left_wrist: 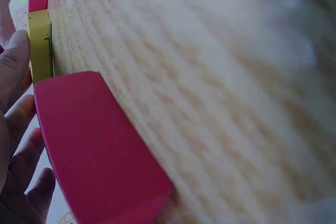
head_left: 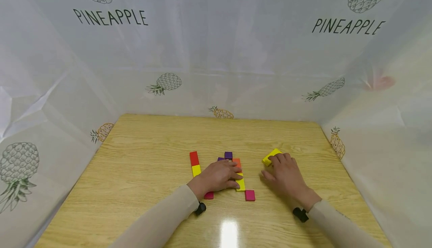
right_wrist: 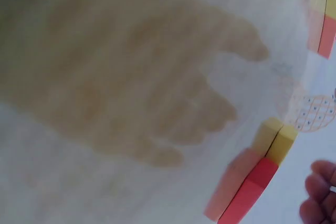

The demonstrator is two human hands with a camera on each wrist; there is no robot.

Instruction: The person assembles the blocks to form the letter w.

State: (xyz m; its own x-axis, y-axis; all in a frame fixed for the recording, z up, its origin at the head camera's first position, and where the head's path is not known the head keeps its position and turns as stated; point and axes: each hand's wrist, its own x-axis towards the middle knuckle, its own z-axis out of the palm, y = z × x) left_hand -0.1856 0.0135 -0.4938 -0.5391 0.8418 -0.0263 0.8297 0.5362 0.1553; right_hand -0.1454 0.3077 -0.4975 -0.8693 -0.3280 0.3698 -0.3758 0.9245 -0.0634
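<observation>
My left hand (head_left: 219, 175) lies palm down over a group of small coloured blocks, its fingers spread and its fingertips on the orange block (head_left: 237, 164) and the yellow block (head_left: 241, 185). A magenta block (left_wrist: 100, 145) is large in the left wrist view, with the left fingers (left_wrist: 26, 153) behind it. My right hand (head_left: 286, 173) has its fingertips at a yellow piece (head_left: 272, 156) lying apart on the right; its thumb stands away from that piece. Only a few right fingers (right_wrist: 318, 192) show at the right wrist view's edge.
Left of the left hand, a red block (head_left: 194, 158) and a yellow block (head_left: 196, 170) form a column, with a magenta block (head_left: 209, 195) lower. Beyond the fingers lies a purple block (head_left: 228, 155). Another magenta block (head_left: 250, 195) lies nearer. Pineapple-printed sheeting (head_left: 216, 53) surrounds the wooden table (head_left: 152, 139).
</observation>
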